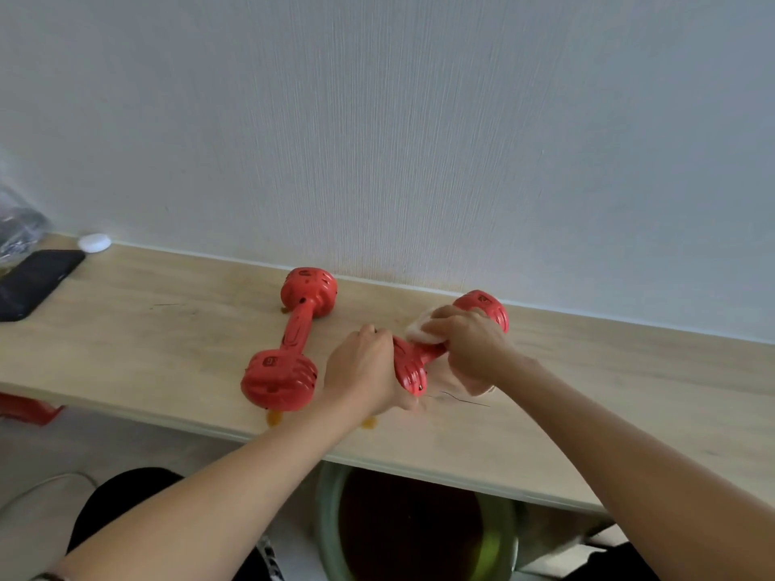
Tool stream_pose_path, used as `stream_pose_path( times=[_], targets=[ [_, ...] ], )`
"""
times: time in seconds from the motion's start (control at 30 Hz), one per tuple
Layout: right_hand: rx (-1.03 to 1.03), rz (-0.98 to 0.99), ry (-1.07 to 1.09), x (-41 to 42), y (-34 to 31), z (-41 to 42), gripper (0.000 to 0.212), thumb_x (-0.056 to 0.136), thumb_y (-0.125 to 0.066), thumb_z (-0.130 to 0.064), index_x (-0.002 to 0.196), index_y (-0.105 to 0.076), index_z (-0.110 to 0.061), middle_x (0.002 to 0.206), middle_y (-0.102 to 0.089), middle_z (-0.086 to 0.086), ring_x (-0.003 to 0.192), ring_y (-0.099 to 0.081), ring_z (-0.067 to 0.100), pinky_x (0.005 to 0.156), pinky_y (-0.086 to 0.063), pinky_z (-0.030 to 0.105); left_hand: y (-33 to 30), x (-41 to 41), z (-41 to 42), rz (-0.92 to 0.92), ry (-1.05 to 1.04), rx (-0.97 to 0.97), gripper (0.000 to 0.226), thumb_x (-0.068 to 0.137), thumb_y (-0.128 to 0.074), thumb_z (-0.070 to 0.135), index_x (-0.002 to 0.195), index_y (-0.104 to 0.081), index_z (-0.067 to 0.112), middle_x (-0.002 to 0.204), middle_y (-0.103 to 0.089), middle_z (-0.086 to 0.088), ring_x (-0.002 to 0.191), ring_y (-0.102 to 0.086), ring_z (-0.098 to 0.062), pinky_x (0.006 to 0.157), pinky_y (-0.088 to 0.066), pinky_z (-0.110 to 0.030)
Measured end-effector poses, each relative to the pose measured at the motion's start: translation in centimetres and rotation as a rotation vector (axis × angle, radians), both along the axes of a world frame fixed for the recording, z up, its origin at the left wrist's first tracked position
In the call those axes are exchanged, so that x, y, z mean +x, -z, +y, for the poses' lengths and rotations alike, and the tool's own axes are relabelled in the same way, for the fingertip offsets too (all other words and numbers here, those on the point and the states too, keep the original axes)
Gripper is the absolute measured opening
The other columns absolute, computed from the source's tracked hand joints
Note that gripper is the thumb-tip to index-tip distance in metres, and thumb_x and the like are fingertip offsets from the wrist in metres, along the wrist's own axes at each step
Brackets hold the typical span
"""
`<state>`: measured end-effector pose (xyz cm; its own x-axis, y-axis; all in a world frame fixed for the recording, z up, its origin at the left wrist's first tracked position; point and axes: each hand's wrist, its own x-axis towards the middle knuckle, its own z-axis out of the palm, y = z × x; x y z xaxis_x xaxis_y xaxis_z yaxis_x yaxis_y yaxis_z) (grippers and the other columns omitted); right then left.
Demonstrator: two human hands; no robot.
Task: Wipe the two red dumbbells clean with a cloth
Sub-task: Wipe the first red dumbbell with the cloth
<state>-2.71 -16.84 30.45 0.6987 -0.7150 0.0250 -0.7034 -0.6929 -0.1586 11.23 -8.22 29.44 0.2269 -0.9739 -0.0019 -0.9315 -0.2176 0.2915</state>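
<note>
Pale wood shelf against white wall — left hand fingers grip dumbbell; right hand clamps cloth.

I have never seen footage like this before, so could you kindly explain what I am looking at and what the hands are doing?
There is one picture, taken by a camera worn on a person's head, looking down at their own bare hands. Two red dumbbells lie on a wooden shelf against a wall. The left hand grips one end of the right dumbbell, while the right hand presses a white cloth around its handle. The left dumbbell lies untouched. A black phone lies far left.
</note>
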Motion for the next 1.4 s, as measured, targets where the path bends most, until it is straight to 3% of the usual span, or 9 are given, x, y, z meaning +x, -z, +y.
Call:
stream_pose_path(
  times=[0.17,0.3,0.47,0.67,0.73,0.83,0.97,1.13,1.4],
  targets=[
    [-0.031,0.096,-0.015,0.1,0.9,0.7,0.052,0.078,-0.051,-0.003,0.122,-0.055,-0.030,0.124,-0.050,-0.009,0.102,-0.046,0.029,0.073,-0.041,0.033,-0.3,1.7,-0.9,0.188,0.017,0.095,0.047,0.034,-0.078,0.043,0.073,-0.062,0.022,0.070,-0.066,0.006,0.063,-0.064,-0.017,0.057,-0.056,-0.034],
    [-0.122,0.069,0.100,-1.9,1.0,-0.8,0.045,0.089,-0.039,-0.008,0.126,-0.052,-0.030,0.129,-0.051,-0.006,0.116,-0.041,0.034,0.090,-0.044,0.043,-0.4,1.6,-0.9,0.314,-0.010,0.158,0.050,0.041,-0.082,0.047,0.080,-0.065,0.021,0.078,-0.067,0.005,0.070,-0.063,-0.013,0.063,-0.053,-0.030],
    [-0.151,0.094,0.125,-1.0,0.6,-0.3,0.041,0.094,-0.040,-0.007,0.126,-0.052,-0.029,0.128,-0.050,-0.003,0.113,-0.041,0.033,0.089,-0.039,0.036,-1.0,1.9,-1.6,0.421,-0.018,0.226,0.050,0.047,-0.085,0.045,0.081,-0.068,0.013,0.078,-0.068,0.002,0.068,-0.061,-0.014,0.063,-0.048,-0.028],
    [-0.072,-0.050,0.032,-0.3,1.3,1.9,0.036,0.081,-0.061,-0.025,0.117,-0.059,-0.027,0.122,-0.052,-0.007,0.093,-0.045,0.025,0.071,-0.044,0.034,-1.0,2.0,-1.9,0.442,-0.038,0.243,0.054,0.044,-0.087,0.047,0.081,-0.069,0.012,0.079,-0.068,0.000,0.072,-0.065,-0.015,0.066,-0.052,-0.034],
    [-0.077,-0.018,-0.009,-0.6,1.8,2.4,0.051,0.074,-0.070,-0.033,0.122,-0.057,-0.027,0.125,-0.050,-0.007,0.093,-0.046,0.024,0.064,-0.047,0.035,-1.0,2.1,-1.9,0.454,-0.052,0.251,0.055,0.043,-0.087,0.047,0.080,-0.069,0.012,0.079,-0.068,0.000,0.074,-0.066,-0.016,0.068,-0.053,-0.035],
    [-0.102,0.062,0.043,-1.4,1.3,1.2,0.051,0.090,-0.048,-0.011,0.137,-0.044,-0.031,0.137,-0.039,-0.006,0.106,-0.040,0.025,0.070,-0.048,0.038,-0.9,2.1,-1.7,0.480,-0.049,0.249,0.056,0.041,-0.086,0.048,0.081,-0.069,0.013,0.079,-0.068,0.002,0.076,-0.066,-0.016,0.071,-0.054,-0.034],
    [-0.113,0.098,0.116,-1.0,-0.1,0.3,0.041,0.095,-0.037,-0.009,0.126,-0.049,-0.033,0.126,-0.044,-0.003,0.108,-0.038,0.027,0.074,-0.044,0.036,-0.7,1.9,-1.8,0.507,-0.040,0.240,0.054,0.044,-0.086,0.045,0.082,-0.069,0.011,0.075,-0.065,0.003,0.068,-0.061,-0.014,0.068,-0.050,-0.030],
    [-0.115,0.167,-0.040,-0.2,0.2,2.2,0.037,0.095,-0.042,-0.014,0.131,-0.047,-0.023,0.141,-0.034,-0.001,0.112,-0.038,0.027,0.067,-0.042,0.033,-0.8,1.8,-1.7,0.466,-0.044,0.234,0.055,0.043,-0.087,0.048,0.081,-0.068,0.013,0.078,-0.067,0.001,0.077,-0.066,-0.017,0.072,-0.053,-0.035],
    [-0.126,0.315,0.086,0.1,-0.2,-0.5,0.036,0.092,-0.052,-0.012,0.123,-0.051,-0.030,0.125,-0.042,-0.004,0.121,-0.033,0.030,0.074,-0.054,0.045,-0.8,1.5,-1.4,0.446,-0.051,0.213,0.054,0.044,-0.084,0.050,0.080,-0.070,0.013,0.077,-0.068,0.001,0.069,-0.062,-0.015,0.061,-0.046,-0.028]
  ],
)
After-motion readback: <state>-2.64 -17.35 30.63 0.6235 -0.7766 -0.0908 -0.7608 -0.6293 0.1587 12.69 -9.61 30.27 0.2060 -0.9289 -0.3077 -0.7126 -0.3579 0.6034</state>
